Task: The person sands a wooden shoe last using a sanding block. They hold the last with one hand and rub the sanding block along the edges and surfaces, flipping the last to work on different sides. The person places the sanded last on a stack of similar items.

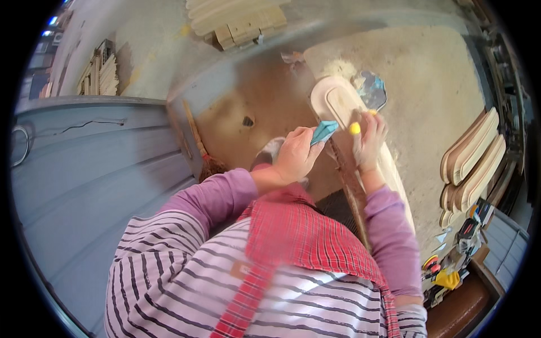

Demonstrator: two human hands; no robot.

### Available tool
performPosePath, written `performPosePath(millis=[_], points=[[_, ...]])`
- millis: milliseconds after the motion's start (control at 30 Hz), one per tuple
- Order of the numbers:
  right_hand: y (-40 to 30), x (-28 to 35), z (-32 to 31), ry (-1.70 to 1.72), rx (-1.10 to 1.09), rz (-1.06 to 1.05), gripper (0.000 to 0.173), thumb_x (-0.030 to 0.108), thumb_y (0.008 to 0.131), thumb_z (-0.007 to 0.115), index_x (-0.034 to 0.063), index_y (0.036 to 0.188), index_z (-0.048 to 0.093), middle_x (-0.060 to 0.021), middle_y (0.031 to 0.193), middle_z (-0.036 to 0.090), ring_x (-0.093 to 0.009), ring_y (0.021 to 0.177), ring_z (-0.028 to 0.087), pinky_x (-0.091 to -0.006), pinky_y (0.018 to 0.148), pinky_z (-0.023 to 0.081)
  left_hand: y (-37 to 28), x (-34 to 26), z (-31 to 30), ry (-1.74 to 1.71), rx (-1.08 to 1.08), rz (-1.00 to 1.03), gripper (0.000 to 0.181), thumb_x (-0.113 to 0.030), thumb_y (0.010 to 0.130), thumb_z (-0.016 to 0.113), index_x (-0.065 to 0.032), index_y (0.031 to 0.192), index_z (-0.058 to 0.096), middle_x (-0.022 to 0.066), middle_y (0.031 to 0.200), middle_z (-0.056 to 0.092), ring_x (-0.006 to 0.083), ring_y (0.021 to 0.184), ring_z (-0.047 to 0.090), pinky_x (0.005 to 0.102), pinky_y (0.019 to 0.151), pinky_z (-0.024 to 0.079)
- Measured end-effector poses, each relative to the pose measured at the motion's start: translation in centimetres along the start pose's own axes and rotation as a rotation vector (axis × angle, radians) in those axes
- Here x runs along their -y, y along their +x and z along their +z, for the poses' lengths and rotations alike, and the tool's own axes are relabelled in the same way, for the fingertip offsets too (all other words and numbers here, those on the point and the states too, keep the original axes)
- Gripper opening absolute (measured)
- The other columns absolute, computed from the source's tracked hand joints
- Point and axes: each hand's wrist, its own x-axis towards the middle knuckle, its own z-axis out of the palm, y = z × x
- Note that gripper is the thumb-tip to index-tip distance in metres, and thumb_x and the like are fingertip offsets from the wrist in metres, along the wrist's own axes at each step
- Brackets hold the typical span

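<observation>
My left hand [296,152] pinches a folded piece of blue-green abrasive sheet [324,131], held beside the near edge of a pale wooden piece. That wooden piece [347,107] is long, with a rounded end and a raised rounded panel on its face. It lies along the edge of a workbench [427,84]. My right hand [371,139] grips the wooden piece below its rounded end, with yellow coverings on the thumb and a fingertip. My forearm hides part of the piece. A dark round pad with blue patches [372,91] lies beside the rounded end, next to sawdust [339,67].
Several shaped wooden pieces [471,148] are stacked at the bench's right. Power sanders [467,230] stand at the lower right. A straw broom [203,152] leans by a grey panelled wall [97,156]. More stacked wood [241,25] lies beyond, at the top.
</observation>
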Motion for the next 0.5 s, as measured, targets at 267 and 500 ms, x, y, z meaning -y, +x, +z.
performPosePath(millis=[267,500], points=[[-4.7,3.7,-3.1,0.893,-0.054,0.74,0.061,0.021,0.092,0.06,0.0,0.14,0.031,-0.0153,0.132,0.047,-0.029,0.121,0.048,-0.0421,0.104,0.037,1.7,-1.6,1.1,0.026,0.162,0.46,0.06,-0.019,0.085,0.062,0.0053,0.135,0.041,0.0246,0.148,0.032,0.0384,0.134,0.036,0.0455,0.108,0.032],[-5.9,-1.4,-3.0,-0.233,-0.135,0.475,0.07,0.032,0.075,0.068,0.0005,0.132,0.042,-0.0235,0.124,0.05,-0.042,0.117,0.045,-0.0506,0.101,0.032,7.3,6.0,1.3,0.412,0.034,0.329,0.07,-0.033,0.086,0.063,0.0029,0.14,0.037,0.0215,0.148,0.034,0.0357,0.136,0.034,0.0465,0.11,0.027]])
